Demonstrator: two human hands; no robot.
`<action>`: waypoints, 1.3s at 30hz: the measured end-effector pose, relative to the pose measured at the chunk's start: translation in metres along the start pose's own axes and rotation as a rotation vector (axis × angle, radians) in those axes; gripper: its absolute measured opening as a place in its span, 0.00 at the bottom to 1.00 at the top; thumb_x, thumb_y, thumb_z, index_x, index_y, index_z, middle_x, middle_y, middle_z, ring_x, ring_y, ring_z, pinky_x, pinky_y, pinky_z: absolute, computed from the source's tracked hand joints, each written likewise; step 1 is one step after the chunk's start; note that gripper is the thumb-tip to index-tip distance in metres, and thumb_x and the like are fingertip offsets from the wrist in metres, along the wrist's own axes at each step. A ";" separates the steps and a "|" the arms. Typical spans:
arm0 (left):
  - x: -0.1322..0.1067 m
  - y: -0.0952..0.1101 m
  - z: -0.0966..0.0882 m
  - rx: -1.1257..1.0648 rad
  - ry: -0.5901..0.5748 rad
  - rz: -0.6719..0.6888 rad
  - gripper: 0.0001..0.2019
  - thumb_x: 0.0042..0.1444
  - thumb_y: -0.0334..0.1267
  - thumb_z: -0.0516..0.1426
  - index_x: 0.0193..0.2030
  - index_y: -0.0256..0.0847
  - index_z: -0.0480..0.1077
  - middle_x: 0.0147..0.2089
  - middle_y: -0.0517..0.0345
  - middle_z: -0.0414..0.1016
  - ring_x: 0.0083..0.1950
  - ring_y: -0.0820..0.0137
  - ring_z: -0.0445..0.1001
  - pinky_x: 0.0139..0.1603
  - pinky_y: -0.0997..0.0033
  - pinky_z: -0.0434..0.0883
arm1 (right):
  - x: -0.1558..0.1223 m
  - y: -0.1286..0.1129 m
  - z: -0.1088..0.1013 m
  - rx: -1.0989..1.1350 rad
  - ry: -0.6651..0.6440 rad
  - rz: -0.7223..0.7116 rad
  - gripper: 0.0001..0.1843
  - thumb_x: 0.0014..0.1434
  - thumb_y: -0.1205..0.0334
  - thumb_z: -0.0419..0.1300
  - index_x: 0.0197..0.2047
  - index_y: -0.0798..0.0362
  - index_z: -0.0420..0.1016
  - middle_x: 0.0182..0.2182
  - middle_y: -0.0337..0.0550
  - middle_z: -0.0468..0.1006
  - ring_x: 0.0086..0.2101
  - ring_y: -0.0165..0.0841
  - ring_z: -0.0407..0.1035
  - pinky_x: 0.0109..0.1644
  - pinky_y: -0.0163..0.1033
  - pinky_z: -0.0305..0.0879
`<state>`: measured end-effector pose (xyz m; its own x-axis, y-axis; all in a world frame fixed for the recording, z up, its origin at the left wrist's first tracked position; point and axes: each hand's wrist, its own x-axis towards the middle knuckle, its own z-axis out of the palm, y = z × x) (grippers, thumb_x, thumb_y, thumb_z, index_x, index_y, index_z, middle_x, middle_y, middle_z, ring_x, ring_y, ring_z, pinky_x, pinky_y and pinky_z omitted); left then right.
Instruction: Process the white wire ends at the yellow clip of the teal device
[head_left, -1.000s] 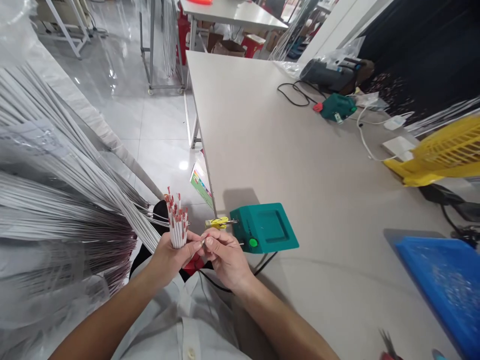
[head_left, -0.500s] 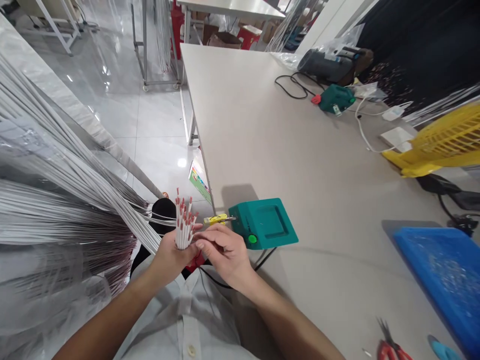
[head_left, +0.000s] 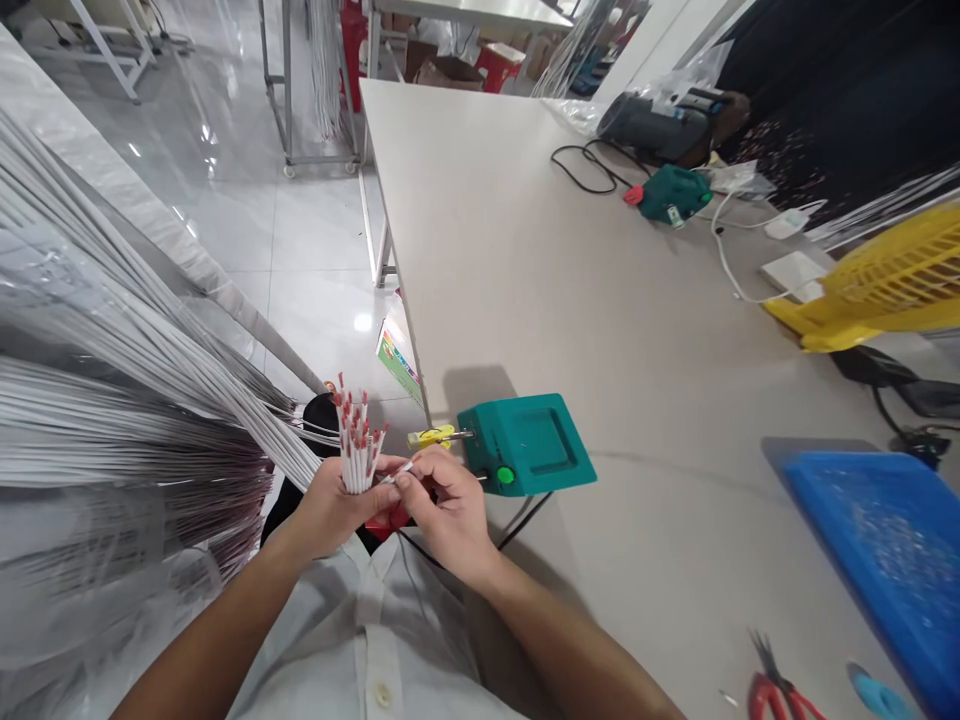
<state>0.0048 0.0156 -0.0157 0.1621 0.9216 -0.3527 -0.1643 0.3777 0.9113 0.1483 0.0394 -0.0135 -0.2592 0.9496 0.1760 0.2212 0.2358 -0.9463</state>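
Observation:
My left hand point(head_left: 330, 510) is closed around a bundle of white wires point(head_left: 358, 465) whose reddish ends fan upward. Between the thumb and finger of my right hand point(head_left: 454, 510) is the end of a single white wire point(head_left: 397, 473), pulled aside from the bundle. Just beyond my right hand, at the table edge, sits a green device point(head_left: 529, 447) with a round bright green button. A metal rod with a yellow clip point(head_left: 433, 437) sticks out of its left side. Something red point(head_left: 388, 520) shows partly hidden below my hands.
Long white wires point(head_left: 150, 300) hang over a rack at my left. On the table point(head_left: 510, 230) are a blue tray point(head_left: 885, 560), red-handled pliers point(head_left: 780, 690), a yellow fan point(head_left: 892, 280) and a second green device point(head_left: 671, 195). A black cable runs below the nearer device.
Both hands have shifted slightly left with the bundle. A single wire now shows between my hands, its end in my right fingers.

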 end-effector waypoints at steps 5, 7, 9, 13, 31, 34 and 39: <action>0.000 -0.004 -0.007 -0.038 0.011 -0.023 0.15 0.45 0.41 0.61 0.38 0.33 0.76 0.21 0.58 0.71 0.23 0.74 0.66 0.23 0.74 0.65 | -0.002 0.002 0.004 0.070 0.015 0.021 0.08 0.53 0.66 0.56 0.22 0.53 0.66 0.23 0.38 0.67 0.26 0.28 0.63 0.29 0.34 0.61; 0.001 -0.007 -0.007 -0.070 0.068 -0.013 0.12 0.46 0.41 0.61 0.33 0.33 0.76 0.19 0.58 0.71 0.22 0.72 0.68 0.25 0.72 0.67 | -0.003 0.004 0.005 0.087 0.020 0.048 0.08 0.53 0.66 0.56 0.23 0.53 0.66 0.24 0.39 0.67 0.26 0.28 0.63 0.30 0.34 0.61; 0.002 -0.009 -0.005 -0.124 0.203 -0.006 0.11 0.46 0.42 0.61 0.30 0.34 0.75 0.21 0.57 0.73 0.24 0.71 0.71 0.28 0.70 0.69 | -0.004 0.007 0.006 0.077 0.024 0.064 0.08 0.54 0.65 0.56 0.24 0.53 0.66 0.24 0.39 0.67 0.27 0.28 0.63 0.30 0.35 0.61; 0.000 -0.006 0.000 -0.086 0.495 0.007 0.11 0.47 0.42 0.60 0.32 0.36 0.75 0.24 0.58 0.75 0.23 0.74 0.69 0.28 0.73 0.69 | -0.005 0.011 0.007 0.005 0.011 0.019 0.08 0.54 0.66 0.55 0.24 0.53 0.65 0.24 0.39 0.67 0.27 0.28 0.62 0.30 0.34 0.60; -0.006 -0.004 0.012 0.223 0.420 0.046 0.11 0.45 0.42 0.60 0.31 0.36 0.74 0.31 0.56 0.77 0.34 0.66 0.73 0.35 0.70 0.69 | 0.004 0.012 -0.007 0.051 -0.071 -0.043 0.05 0.55 0.67 0.56 0.34 0.51 0.73 0.30 0.43 0.74 0.32 0.31 0.68 0.36 0.38 0.67; -0.007 -0.007 0.008 0.278 0.324 0.065 0.10 0.46 0.42 0.60 0.30 0.36 0.74 0.29 0.58 0.76 0.33 0.67 0.71 0.35 0.70 0.68 | 0.009 0.014 -0.011 0.110 -0.138 -0.013 0.02 0.53 0.65 0.59 0.30 0.52 0.73 0.26 0.41 0.74 0.28 0.30 0.68 0.32 0.37 0.66; -0.009 -0.003 0.000 0.314 0.098 0.036 0.11 0.49 0.43 0.57 0.27 0.35 0.73 0.24 0.59 0.70 0.28 0.70 0.66 0.30 0.72 0.65 | 0.018 0.006 -0.028 -0.084 -0.334 -0.187 0.05 0.55 0.67 0.56 0.30 0.52 0.73 0.26 0.41 0.73 0.28 0.29 0.67 0.31 0.35 0.65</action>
<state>0.0040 0.0065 -0.0151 0.0643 0.9440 -0.3236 0.1424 0.3122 0.9393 0.1713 0.0636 -0.0083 -0.5907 0.7727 0.2322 0.2141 0.4276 -0.8782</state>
